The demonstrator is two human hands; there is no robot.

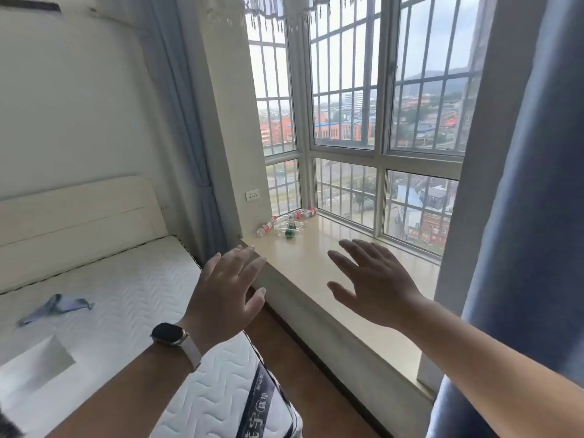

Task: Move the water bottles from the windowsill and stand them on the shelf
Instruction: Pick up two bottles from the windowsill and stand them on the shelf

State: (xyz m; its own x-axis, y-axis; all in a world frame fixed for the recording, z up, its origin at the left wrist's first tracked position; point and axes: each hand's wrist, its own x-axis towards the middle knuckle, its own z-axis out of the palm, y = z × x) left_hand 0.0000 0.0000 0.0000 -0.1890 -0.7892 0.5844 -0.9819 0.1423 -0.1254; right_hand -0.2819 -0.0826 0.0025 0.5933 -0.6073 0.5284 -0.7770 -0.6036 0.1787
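Several clear plastic water bottles (286, 223) lie on their sides in a loose heap at the far left corner of the beige windowsill (319, 260); some carry red labels, some green. My left hand (226, 294), with a watch on its wrist, hovers over the sill's near left edge, fingers spread and holding nothing. Over the middle of the sill my right hand (374, 281) is held out, fingers straight and apart, also holding nothing. Both hands are well short of the bottles. No shelf is in view.
A bed with a bare white mattress (132, 298) and cream headboard stands at the left, a blue cloth (55, 308) lying on it. A narrow strip of wooden floor separates bed and sill. A blue curtain (524, 248) hangs at the right, barred windows behind the sill.
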